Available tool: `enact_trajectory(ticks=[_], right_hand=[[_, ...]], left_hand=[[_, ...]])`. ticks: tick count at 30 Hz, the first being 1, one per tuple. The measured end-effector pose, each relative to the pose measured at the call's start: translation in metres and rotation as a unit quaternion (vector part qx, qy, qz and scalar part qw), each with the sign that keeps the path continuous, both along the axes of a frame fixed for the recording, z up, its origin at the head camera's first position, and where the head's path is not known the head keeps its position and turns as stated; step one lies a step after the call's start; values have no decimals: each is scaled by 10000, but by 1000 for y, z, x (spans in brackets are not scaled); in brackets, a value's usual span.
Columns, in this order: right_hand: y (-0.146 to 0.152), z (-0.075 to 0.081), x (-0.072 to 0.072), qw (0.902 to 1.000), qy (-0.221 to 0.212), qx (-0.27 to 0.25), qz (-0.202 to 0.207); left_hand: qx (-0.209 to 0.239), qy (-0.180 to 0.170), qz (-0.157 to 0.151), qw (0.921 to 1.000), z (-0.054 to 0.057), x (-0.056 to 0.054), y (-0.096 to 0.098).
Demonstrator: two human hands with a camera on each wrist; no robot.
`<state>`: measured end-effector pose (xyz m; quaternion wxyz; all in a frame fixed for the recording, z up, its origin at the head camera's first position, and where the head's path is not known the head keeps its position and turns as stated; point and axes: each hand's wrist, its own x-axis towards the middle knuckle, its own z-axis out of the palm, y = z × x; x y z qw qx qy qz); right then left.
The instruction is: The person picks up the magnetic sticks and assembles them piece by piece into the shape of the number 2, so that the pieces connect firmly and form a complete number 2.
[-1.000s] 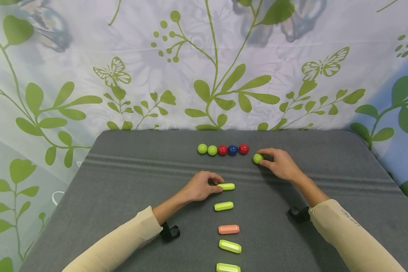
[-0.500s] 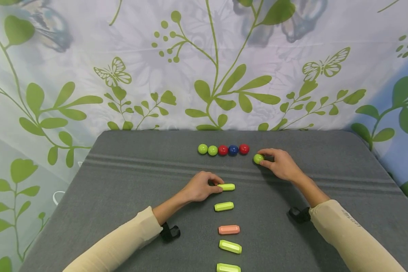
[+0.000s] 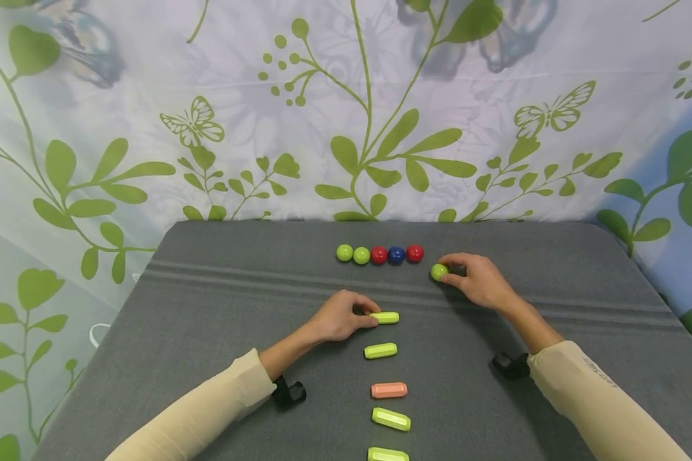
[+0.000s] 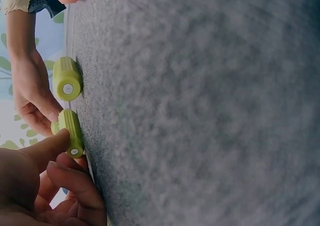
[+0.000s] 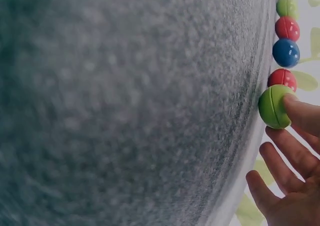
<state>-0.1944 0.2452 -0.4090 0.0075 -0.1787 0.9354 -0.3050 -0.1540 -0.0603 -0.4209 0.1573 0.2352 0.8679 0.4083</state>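
In the head view my left hand [image 3: 340, 317] pinches the left end of a yellow-green ribbed rod [image 3: 387, 317], the farthest of a column of such rods. The left wrist view shows my thumb on this rod [image 4: 71, 131] and a round pale disc in its end. Farther right, my right hand [image 3: 475, 280] holds a green ball [image 3: 439, 272] between thumb and fingers. In the right wrist view the thumb presses the ball [image 5: 274, 107], which has a seam round it; the other fingers are spread. The ball sits apart from a row of balls and nearer to me.
The row has two green balls [image 3: 353, 254], a red ball [image 3: 378, 255], a blue ball [image 3: 396, 255] and another red ball [image 3: 415, 253]. Toward me lie more yellow-green rods [image 3: 380, 351] and an orange rod [image 3: 389, 390]. A patterned curtain [image 3: 300, 128] hangs behind the grey table [image 3: 219, 320].
My right hand and the green ball have shifted very slightly toward me. My left hand stays on its rod, and the row of balls and the other rods keep their places.
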Motion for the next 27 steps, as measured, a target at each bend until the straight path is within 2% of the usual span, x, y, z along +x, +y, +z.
enact_trajectory(ticks=[8, 15, 21, 27], right_hand=[[-15, 5, 8, 9992, 249, -98, 301], [-33, 11, 17, 9974, 162, -360, 611], [-41, 5, 24, 9949, 0, -629, 789], [-44, -3, 27, 9944, -118, -485, 936]], left_hand=[[63, -85, -4, 9999, -1, 0, -1], [176, -266, 11, 9995, 0, 1, -1], [180, -251, -13, 9995, 1, 0, -1], [202, -294, -17, 9994, 0, -1, 0]])
